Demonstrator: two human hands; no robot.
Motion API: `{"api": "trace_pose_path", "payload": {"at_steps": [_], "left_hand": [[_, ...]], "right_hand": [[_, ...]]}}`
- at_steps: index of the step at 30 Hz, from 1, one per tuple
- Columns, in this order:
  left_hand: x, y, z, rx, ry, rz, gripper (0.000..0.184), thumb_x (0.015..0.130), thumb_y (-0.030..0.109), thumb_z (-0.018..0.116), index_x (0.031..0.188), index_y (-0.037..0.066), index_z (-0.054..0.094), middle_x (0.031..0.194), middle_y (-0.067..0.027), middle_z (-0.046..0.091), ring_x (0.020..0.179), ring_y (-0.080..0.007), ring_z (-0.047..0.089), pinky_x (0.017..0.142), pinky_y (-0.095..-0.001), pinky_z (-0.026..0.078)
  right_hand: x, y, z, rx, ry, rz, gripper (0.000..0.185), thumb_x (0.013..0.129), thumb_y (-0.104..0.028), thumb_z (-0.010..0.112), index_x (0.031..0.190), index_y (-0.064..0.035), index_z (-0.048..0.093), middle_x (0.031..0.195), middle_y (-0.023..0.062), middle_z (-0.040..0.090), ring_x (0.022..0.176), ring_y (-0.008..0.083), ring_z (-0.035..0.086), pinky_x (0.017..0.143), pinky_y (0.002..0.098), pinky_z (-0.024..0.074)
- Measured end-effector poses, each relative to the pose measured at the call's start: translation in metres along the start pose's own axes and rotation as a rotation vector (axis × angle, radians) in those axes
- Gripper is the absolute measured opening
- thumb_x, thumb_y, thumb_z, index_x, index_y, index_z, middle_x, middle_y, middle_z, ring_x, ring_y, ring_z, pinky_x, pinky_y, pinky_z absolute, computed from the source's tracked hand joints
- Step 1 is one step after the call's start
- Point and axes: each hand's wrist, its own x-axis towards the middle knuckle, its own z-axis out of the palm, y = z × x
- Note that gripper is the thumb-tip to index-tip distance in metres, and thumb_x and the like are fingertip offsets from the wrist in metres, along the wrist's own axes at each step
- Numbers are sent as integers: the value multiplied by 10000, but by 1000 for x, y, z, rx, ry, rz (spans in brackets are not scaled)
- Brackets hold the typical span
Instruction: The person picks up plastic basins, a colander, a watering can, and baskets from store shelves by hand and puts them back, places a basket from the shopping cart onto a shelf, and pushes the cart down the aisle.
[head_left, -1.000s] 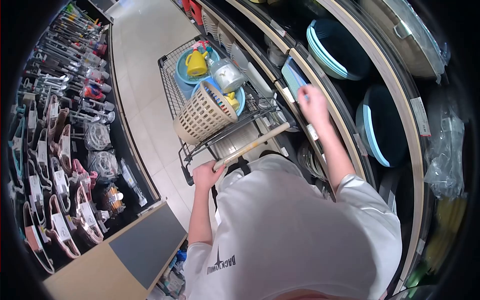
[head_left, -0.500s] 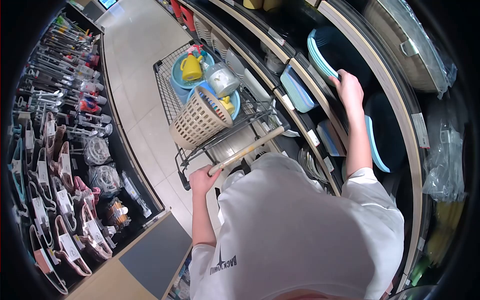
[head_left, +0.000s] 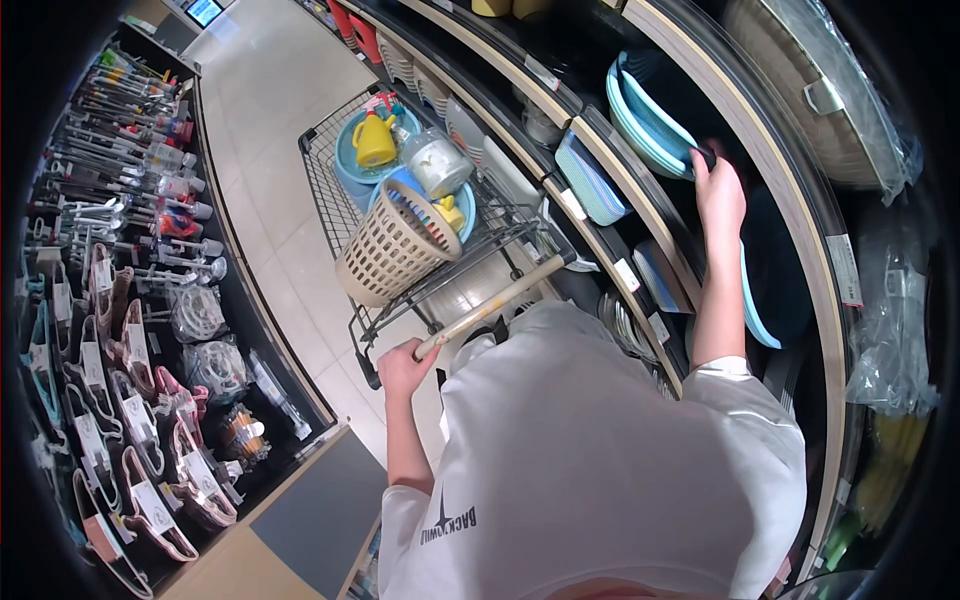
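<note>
My left hand is closed around the end of the shopping cart's handle. On the shelf to the right, my right hand grips the near rim of a light blue plastic basin. This basin is tilted up from similar ones stacked under it, with a gap at the far side. My right fingertips are partly hidden inside the dark shelf. In the cart are a beige perforated basket, a yellow container with a handle, a clear plastic jar and a blue basin.
Shelves with a wooden edge run along the right, holding a striped item and plates. Another light blue basin rim shows beside my right forearm. Packaged utensils and hangers fill the left rack. A tiled aisle lies between.
My right hand has moved slightly right and deeper into the shelf. The top basin has come up from the stack and tilted. My left hand stays on the cart handle.
</note>
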Motion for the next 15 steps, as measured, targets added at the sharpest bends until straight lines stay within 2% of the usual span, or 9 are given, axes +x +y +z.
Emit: {"api": "trace_pose_path", "payload": {"at_steps": [4, 5, 7, 8, 10, 11, 12, 14, 15], "left_hand": [[-3, -2, -1, -2, -8, -6, 429, 839, 559, 746, 780, 134, 722, 590, -78, 650, 605, -317, 676, 563, -423, 513], [-4, -4, -1, -2, -12, -4, 429, 839, 559, 746, 780, 134, 722, 590, -78, 650, 605, -317, 676, 563, -423, 513], [-4, -5, -1, -12, 24, 5, 437, 833, 562, 750, 772, 131, 712, 586, -77, 646, 600, -314, 673, 559, -422, 511], [-4, -5, -1, -12, 23, 3, 437, 833, 562, 750, 772, 131, 712, 586, -77, 646, 600, -314, 673, 559, -422, 511], [-4, -5, -1, -4, 16, -7, 439, 830, 563, 754, 766, 130, 707, 584, -74, 643, 594, -310, 669, 553, -419, 507], [-4, -5, -1, -3, 15, -8, 439, 830, 563, 754, 766, 130, 707, 584, -74, 643, 594, -310, 669, 553, -419, 507], [-5, -6, -1, -4, 27, -2, 439, 828, 562, 756, 764, 131, 706, 583, -73, 641, 592, -309, 668, 550, -417, 505], [-5, -6, -1, -3, 36, 4, 438, 826, 561, 759, 763, 131, 706, 581, -71, 640, 590, -307, 667, 547, -415, 504], [-6, -6, -1, -9, 34, 3, 435, 827, 558, 759, 761, 131, 705, 580, -70, 639, 589, -307, 665, 545, -414, 502]], "right_hand": [[-2, 8, 1, 31, 61, -65, 395, 1019, -391, 614, 1267, -93, 690, 1044, 253, 719, 1035, 439, 684, 880, 476, 548], [-4, 8, 1, 28, 59, -62, 395, 1019, -391, 614, 1267, -93, 690, 1044, 253, 719, 1035, 439, 684, 880, 476, 548], [-6, 10, 6, 88, 129, -57, 339, 998, -279, 655, 1290, -110, 693, 1138, 216, 726, 1052, 407, 695, 904, 454, 554], [-6, 13, 9, 88, 128, -58, 339, 998, -279, 655, 1290, -110, 693, 1138, 216, 726, 1052, 407, 695, 904, 454, 554], [-6, 14, 11, 193, 322, -97, 296, 1008, -270, 658, 1253, -112, 714, 1032, 232, 734, 987, 400, 719, 862, 426, 561], [-6, 14, 10, 239, 347, -83, 279, 998, -255, 683, 1219, -93, 736, 1025, 213, 751, 948, 337, 748, 848, 389, 563], [-10, 9, 8, 238, 346, -83, 279, 998, -255, 683, 1219, -93, 736, 1025, 213, 751, 948, 337, 748, 848, 389, 563], [-14, 1, 7, 379, 317, -59, 266, 992, -222, 690, 1207, -82, 760, 1026, 216, 756, 848, 297, 745, 797, 377, 566], [-18, -10, 2, 461, 368, -184, 239, 986, -149, 691, 1200, -70, 759, 996, 198, 755, 796, 265, 727, 766, 349, 562]]}}
